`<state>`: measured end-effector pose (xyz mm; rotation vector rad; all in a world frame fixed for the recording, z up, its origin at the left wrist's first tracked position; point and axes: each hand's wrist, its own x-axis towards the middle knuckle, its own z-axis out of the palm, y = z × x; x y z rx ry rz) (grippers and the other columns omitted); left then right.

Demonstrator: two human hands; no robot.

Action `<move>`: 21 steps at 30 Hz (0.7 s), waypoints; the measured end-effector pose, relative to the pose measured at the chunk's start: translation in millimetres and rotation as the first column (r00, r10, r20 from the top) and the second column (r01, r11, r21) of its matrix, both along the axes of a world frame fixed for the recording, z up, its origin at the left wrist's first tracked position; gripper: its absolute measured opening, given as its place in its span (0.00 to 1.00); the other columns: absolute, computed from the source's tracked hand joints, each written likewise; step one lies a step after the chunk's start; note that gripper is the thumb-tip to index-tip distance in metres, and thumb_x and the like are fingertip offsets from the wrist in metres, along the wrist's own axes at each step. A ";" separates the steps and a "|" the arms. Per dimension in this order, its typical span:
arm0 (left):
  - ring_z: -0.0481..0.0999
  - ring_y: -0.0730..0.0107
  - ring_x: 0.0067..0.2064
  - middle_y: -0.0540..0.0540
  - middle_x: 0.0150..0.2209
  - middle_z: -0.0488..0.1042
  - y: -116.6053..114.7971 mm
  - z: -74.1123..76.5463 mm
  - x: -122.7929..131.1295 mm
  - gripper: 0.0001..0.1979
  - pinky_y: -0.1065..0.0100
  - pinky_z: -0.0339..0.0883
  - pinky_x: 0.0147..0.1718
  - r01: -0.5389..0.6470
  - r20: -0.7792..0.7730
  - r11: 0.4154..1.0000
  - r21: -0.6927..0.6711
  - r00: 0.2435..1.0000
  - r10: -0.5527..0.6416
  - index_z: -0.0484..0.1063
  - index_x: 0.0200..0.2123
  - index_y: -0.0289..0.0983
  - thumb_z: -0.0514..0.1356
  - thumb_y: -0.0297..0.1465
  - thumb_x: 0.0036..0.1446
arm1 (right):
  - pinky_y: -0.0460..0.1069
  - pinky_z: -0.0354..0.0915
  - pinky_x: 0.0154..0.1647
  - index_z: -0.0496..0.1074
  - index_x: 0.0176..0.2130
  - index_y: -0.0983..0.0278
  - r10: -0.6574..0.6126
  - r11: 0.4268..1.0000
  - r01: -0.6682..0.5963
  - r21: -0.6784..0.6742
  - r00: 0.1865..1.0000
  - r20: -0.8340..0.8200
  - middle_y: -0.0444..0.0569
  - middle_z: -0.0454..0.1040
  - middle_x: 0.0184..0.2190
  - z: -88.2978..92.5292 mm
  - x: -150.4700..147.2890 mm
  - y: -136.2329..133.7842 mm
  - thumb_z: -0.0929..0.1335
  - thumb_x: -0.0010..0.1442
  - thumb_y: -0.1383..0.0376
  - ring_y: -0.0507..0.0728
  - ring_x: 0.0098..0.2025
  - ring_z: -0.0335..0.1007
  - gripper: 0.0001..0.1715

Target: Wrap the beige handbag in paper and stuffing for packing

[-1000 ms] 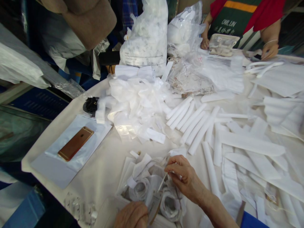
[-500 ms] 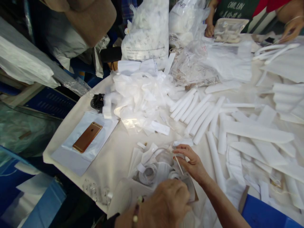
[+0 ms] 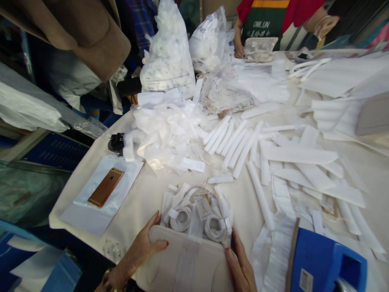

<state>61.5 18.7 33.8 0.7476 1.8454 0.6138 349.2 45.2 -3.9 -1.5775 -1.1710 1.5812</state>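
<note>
A cream-coloured handbag (image 3: 164,259) with rounded corners lies at the bottom of the view, a clear strip across its front. My left hand (image 3: 146,243) grips its left edge, thumb on the front face and fingers behind. My right hand (image 3: 240,263) holds the right edge the same way. Just beyond the bag's upper edge are two coiled white straps (image 3: 180,219), with white wrapping pieces (image 3: 223,202) and a small clear packet (image 3: 203,207) around them. The bag's lower part runs out of view.
A gold phone (image 3: 106,187) rests on white sheets at the left. Crumpled white wrapping (image 3: 167,134) and white foam rolls (image 3: 240,150) lie beyond. A blue dispenser (image 3: 325,259) stands at right front. Across the table, a co-worker in a green apron (image 3: 264,24) is beside another bag (image 3: 260,49).
My hands have moved from the straps and wrapping to the bag's two sides, now apart. The view has shifted right, showing more of the blue dispenser. The co-worker's one hand has risen.
</note>
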 end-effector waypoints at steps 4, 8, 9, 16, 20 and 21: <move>0.61 0.48 0.59 0.30 0.60 0.57 14.9 10.5 5.4 0.53 0.57 0.53 0.59 -0.029 -0.007 1.000 -0.013 1.000 0.029 0.50 0.61 0.23 0.67 0.43 0.35 | 0.55 0.44 0.66 0.54 0.62 0.63 0.010 0.995 -0.016 0.095 0.998 0.062 0.50 0.53 0.64 -21.3 -2.7 2.2 0.60 0.60 0.50 0.59 0.66 0.43 0.36; 0.69 0.49 0.52 0.37 0.53 0.68 17.7 5.0 8.2 0.45 0.58 0.64 0.51 -0.070 -0.051 0.997 0.010 0.996 0.070 0.59 0.58 0.30 0.66 0.41 0.35 | 0.61 0.49 0.64 0.60 0.58 0.65 -0.013 0.995 -0.001 0.103 0.991 0.134 0.57 0.57 0.61 -41.6 -1.4 6.9 0.63 0.56 0.47 0.65 0.63 0.50 0.38; 0.70 0.49 0.51 0.39 0.51 0.71 17.8 4.3 8.9 0.43 0.58 0.65 0.49 -0.070 -0.056 0.997 0.010 0.996 0.070 0.60 0.57 0.31 0.66 0.41 0.36 | 0.62 0.49 0.63 0.60 0.58 0.66 -0.026 0.994 0.012 0.106 0.991 0.134 0.59 0.57 0.61 -43.0 -1.5 8.2 0.63 0.55 0.46 0.66 0.63 0.51 0.38; 0.70 0.48 0.50 0.37 0.48 0.73 17.9 21.9 2.8 0.40 0.58 0.60 0.52 -0.030 -0.033 0.998 0.050 0.999 0.032 0.66 0.51 0.30 0.69 0.36 0.30 | 0.60 0.50 0.63 0.60 0.56 0.70 -0.031 0.988 0.014 0.151 0.993 0.114 0.62 0.59 0.60 -32.7 -2.7 12.7 0.63 0.55 0.47 0.66 0.62 0.52 0.39; 0.71 0.55 0.50 0.37 0.48 0.72 21.5 22.6 -5.7 0.38 0.60 0.62 0.50 -0.090 0.122 0.991 0.099 0.989 0.078 0.61 0.54 0.30 0.60 0.48 0.44 | 0.56 0.55 0.61 0.60 0.56 0.70 -0.100 0.986 0.083 0.148 0.989 0.114 0.61 0.61 0.58 -33.4 -5.2 11.7 0.60 0.55 0.43 0.66 0.61 0.54 0.41; 0.73 0.57 0.47 0.38 0.45 0.74 24.8 19.2 -7.2 0.36 0.61 0.64 0.47 -0.121 0.156 0.988 0.098 0.982 0.105 0.60 0.54 0.29 0.54 0.50 0.49 | 0.55 0.57 0.60 0.60 0.56 0.69 -0.105 0.988 0.090 0.128 0.988 0.113 0.60 0.62 0.58 -33.6 -5.4 11.9 0.60 0.55 0.43 0.66 0.61 0.56 0.42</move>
